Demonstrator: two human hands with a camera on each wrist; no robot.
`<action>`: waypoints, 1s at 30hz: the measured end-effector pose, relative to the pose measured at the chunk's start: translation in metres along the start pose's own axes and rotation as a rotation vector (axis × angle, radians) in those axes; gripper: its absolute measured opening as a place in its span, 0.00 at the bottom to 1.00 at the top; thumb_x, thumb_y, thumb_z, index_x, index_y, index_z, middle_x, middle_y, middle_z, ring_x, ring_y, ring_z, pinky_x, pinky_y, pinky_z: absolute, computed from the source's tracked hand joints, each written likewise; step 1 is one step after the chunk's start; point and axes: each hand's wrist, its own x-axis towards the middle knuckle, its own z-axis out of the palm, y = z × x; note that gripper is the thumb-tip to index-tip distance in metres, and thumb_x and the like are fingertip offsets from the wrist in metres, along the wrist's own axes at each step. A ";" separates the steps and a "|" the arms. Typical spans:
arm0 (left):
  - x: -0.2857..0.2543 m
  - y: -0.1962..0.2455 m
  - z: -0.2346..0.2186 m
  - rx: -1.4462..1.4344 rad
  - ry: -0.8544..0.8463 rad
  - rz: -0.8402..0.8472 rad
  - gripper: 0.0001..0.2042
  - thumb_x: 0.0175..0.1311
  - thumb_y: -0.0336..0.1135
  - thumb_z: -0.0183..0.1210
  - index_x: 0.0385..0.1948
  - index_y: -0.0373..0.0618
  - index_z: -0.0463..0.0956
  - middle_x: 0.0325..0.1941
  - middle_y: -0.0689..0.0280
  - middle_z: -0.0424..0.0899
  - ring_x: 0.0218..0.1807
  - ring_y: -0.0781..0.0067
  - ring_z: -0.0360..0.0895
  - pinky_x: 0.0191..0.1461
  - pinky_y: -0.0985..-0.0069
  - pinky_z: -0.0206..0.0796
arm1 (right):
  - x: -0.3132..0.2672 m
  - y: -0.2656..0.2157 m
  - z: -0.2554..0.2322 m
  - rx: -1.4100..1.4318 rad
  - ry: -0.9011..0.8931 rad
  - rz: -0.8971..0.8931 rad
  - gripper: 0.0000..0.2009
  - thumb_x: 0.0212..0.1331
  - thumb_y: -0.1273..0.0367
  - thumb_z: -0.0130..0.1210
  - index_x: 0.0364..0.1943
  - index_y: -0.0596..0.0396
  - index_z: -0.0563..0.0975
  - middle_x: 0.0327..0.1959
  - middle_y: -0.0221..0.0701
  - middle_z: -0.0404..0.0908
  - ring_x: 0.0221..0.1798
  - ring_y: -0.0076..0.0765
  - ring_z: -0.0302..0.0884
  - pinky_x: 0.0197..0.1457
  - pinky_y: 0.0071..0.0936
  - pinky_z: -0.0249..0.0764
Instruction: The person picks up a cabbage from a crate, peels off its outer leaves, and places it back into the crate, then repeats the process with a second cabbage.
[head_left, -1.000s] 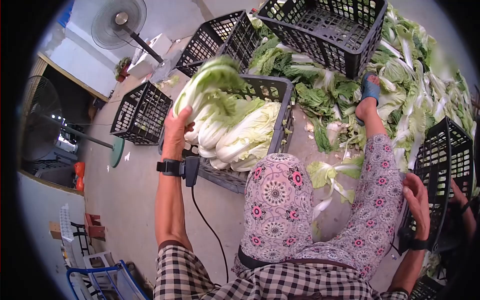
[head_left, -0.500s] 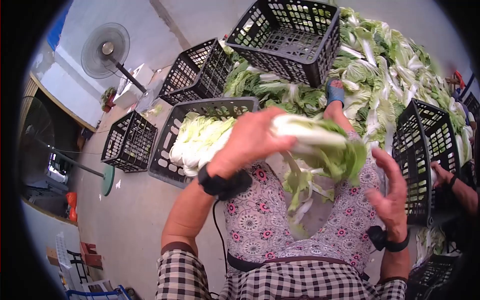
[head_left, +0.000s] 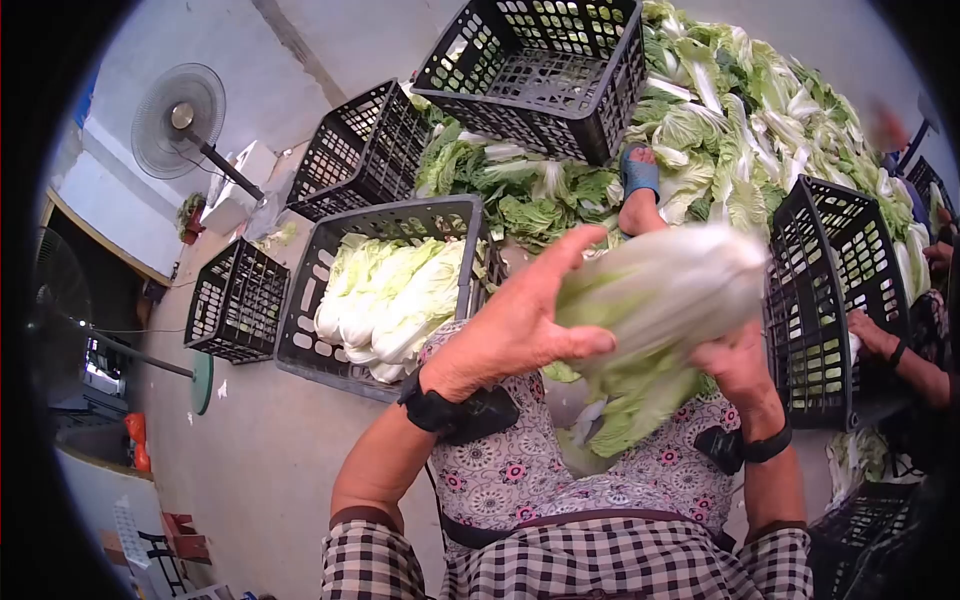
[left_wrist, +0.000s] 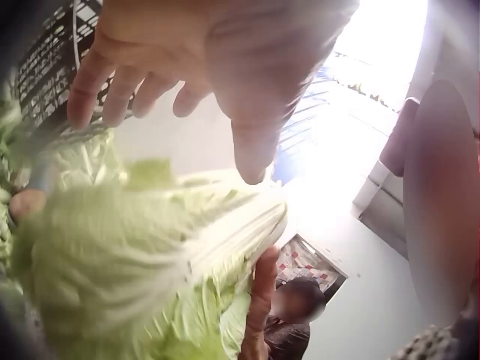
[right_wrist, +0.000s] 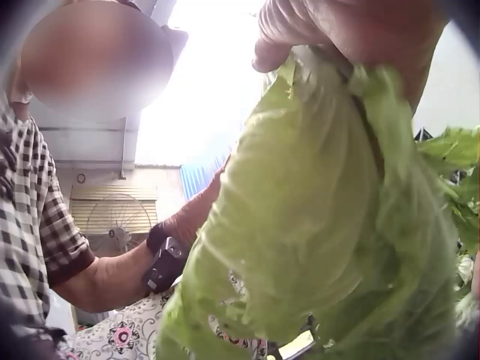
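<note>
A Chinese cabbage [head_left: 665,290], blurred by motion, is held above the person's lap, its white base toward the upper right. The right hand [head_left: 735,365] grips it from below near the base; some fingers are hidden behind it. The left hand [head_left: 525,320] is beside its leafy side, thumb and fingers spread apart. In the left wrist view the left hand [left_wrist: 195,60] has straight, spread fingers above the cabbage [left_wrist: 150,255]. The right wrist view shows the right hand [right_wrist: 352,30] at the top of the cabbage [right_wrist: 300,202], loose leaves hanging down.
A dark crate [head_left: 330,372] with several trimmed cabbages [head_left: 390,300] stands at the left. Empty black crates [head_left: 600,120] stand ahead, beside a large heap of cabbages [head_left: 740,130]. Another person's hand [head_left: 872,335] is at a crate on the right. A fan [head_left: 180,115] stands far left.
The cabbage moved from above the left crate to over the lap. The left hand loosened its grip and spread its fingers; the right hand came from beside the knee and took hold of the cabbage.
</note>
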 end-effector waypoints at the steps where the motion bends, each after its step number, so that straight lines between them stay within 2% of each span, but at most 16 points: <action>1: 0.003 0.000 0.002 0.014 -0.058 0.038 0.37 0.47 0.44 0.67 0.60 0.44 0.60 0.55 0.56 0.72 0.55 0.62 0.71 0.54 0.68 0.65 | 0.004 -0.001 0.001 -0.198 -0.092 0.035 0.31 0.36 0.72 0.69 0.51 0.59 0.72 0.43 0.32 0.79 0.46 0.31 0.77 0.52 0.29 0.73; 2: 0.003 0.001 0.003 -0.035 -0.130 -0.014 0.32 0.46 0.42 0.68 0.54 0.43 0.67 0.47 0.56 0.77 0.49 0.65 0.75 0.51 0.69 0.66 | 0.005 -0.005 0.005 -0.531 -0.160 -0.144 0.31 0.34 0.73 0.69 0.51 0.59 0.72 0.42 0.30 0.79 0.46 0.30 0.77 0.53 0.29 0.72; 5: -0.004 0.006 -0.003 -0.090 -0.134 -0.106 0.26 0.45 0.40 0.69 0.46 0.42 0.72 0.36 0.59 0.80 0.40 0.69 0.78 0.47 0.72 0.68 | 0.003 -0.002 0.008 -0.218 -0.069 -0.120 0.32 0.36 0.73 0.68 0.52 0.60 0.71 0.45 0.32 0.78 0.49 0.31 0.76 0.55 0.30 0.71; 6: -0.005 0.007 -0.003 -0.045 -0.039 -0.112 0.24 0.46 0.38 0.69 0.45 0.41 0.73 0.32 0.62 0.81 0.37 0.72 0.78 0.44 0.73 0.69 | 0.004 0.003 0.008 0.016 0.059 -0.062 0.34 0.38 0.71 0.67 0.56 0.60 0.68 0.49 0.35 0.76 0.53 0.33 0.73 0.58 0.29 0.68; 7: -0.005 0.010 -0.009 -0.144 -0.056 -0.202 0.32 0.45 0.39 0.71 0.55 0.41 0.69 0.47 0.65 0.80 0.48 0.76 0.75 0.56 0.75 0.65 | 0.008 0.001 0.001 0.142 0.082 -0.104 0.37 0.40 0.69 0.67 0.59 0.60 0.64 0.55 0.38 0.71 0.59 0.33 0.68 0.64 0.30 0.62; 9: -0.004 0.011 -0.014 -0.258 -0.042 -0.249 0.32 0.45 0.41 0.71 0.54 0.41 0.70 0.47 0.65 0.81 0.49 0.76 0.75 0.55 0.76 0.65 | 0.013 -0.003 -0.003 0.083 0.190 -0.265 0.44 0.43 0.52 0.68 0.63 0.61 0.60 0.60 0.37 0.67 0.65 0.34 0.62 0.66 0.34 0.58; 12: -0.006 0.004 -0.007 -0.061 -0.106 -0.097 0.30 0.44 0.42 0.71 0.50 0.40 0.72 0.45 0.65 0.81 0.48 0.76 0.76 0.53 0.75 0.67 | 0.008 0.001 -0.013 -0.413 -0.138 -0.198 0.46 0.38 0.62 0.71 0.63 0.60 0.58 0.61 0.37 0.64 0.65 0.35 0.60 0.68 0.31 0.54; 13: -0.005 0.005 -0.006 -0.004 -0.125 -0.065 0.29 0.44 0.42 0.71 0.49 0.40 0.72 0.40 0.64 0.81 0.43 0.73 0.77 0.48 0.74 0.68 | 0.005 -0.003 0.007 -0.205 -0.407 -0.020 0.49 0.35 0.62 0.73 0.65 0.61 0.56 0.63 0.39 0.63 0.66 0.37 0.59 0.68 0.32 0.54; 15: -0.006 0.009 -0.006 0.115 -0.153 -0.005 0.26 0.45 0.41 0.70 0.46 0.41 0.73 0.31 0.61 0.82 0.33 0.67 0.80 0.39 0.73 0.70 | -0.002 0.008 0.020 -0.100 -0.407 0.071 0.48 0.36 0.63 0.72 0.64 0.63 0.56 0.62 0.42 0.64 0.64 0.37 0.62 0.66 0.33 0.57; 18: -0.010 -0.002 -0.006 0.032 -0.044 -0.043 0.26 0.44 0.43 0.70 0.44 0.41 0.74 0.31 0.58 0.82 0.32 0.66 0.80 0.39 0.73 0.70 | -0.001 0.014 0.008 -0.178 -0.298 0.196 0.48 0.36 0.64 0.72 0.64 0.62 0.56 0.59 0.42 0.67 0.60 0.36 0.66 0.63 0.32 0.61; 21: -0.009 -0.004 -0.007 -0.027 -0.024 -0.078 0.25 0.44 0.43 0.70 0.43 0.40 0.75 0.31 0.59 0.82 0.33 0.66 0.79 0.39 0.73 0.70 | -0.001 0.020 0.008 -0.251 -0.292 0.108 0.44 0.38 0.65 0.71 0.62 0.61 0.58 0.57 0.42 0.70 0.58 0.35 0.69 0.61 0.31 0.64; 22: -0.008 -0.003 -0.008 0.001 -0.052 -0.085 0.25 0.44 0.43 0.70 0.43 0.40 0.75 0.31 0.59 0.82 0.33 0.67 0.79 0.39 0.73 0.70 | -0.002 0.019 0.019 -0.260 -0.354 -0.035 0.40 0.38 0.67 0.70 0.60 0.60 0.63 0.51 0.40 0.76 0.53 0.34 0.74 0.56 0.30 0.69; 23: -0.007 -0.001 -0.008 0.029 -0.079 -0.092 0.25 0.43 0.43 0.70 0.43 0.40 0.75 0.32 0.59 0.82 0.33 0.67 0.79 0.39 0.73 0.69 | -0.004 0.018 0.018 -0.280 -0.358 -0.015 0.38 0.38 0.67 0.70 0.58 0.60 0.65 0.48 0.39 0.77 0.50 0.33 0.75 0.54 0.30 0.70; 25: -0.006 0.003 -0.010 -0.004 -0.118 -0.139 0.26 0.43 0.43 0.71 0.44 0.40 0.75 0.35 0.65 0.81 0.38 0.75 0.77 0.44 0.76 0.68 | -0.004 0.013 0.017 -0.320 -0.373 0.024 0.35 0.38 0.68 0.70 0.55 0.60 0.69 0.43 0.37 0.80 0.45 0.31 0.78 0.51 0.29 0.72; 26: -0.007 0.005 -0.011 -0.021 -0.136 -0.169 0.26 0.44 0.42 0.72 0.45 0.40 0.75 0.36 0.68 0.80 0.40 0.78 0.76 0.47 0.78 0.67 | -0.003 0.005 0.015 -0.267 -0.330 0.074 0.31 0.40 0.67 0.69 0.52 0.60 0.71 0.40 0.34 0.81 0.40 0.29 0.79 0.47 0.27 0.74; 30: -0.005 0.005 -0.010 -0.028 -0.016 -0.205 0.29 0.43 0.42 0.72 0.48 0.39 0.74 0.39 0.67 0.81 0.41 0.79 0.76 0.47 0.79 0.68 | -0.002 0.015 0.003 -0.245 -0.070 0.052 0.28 0.45 0.65 0.66 0.52 0.61 0.72 0.41 0.33 0.81 0.42 0.29 0.78 0.48 0.25 0.73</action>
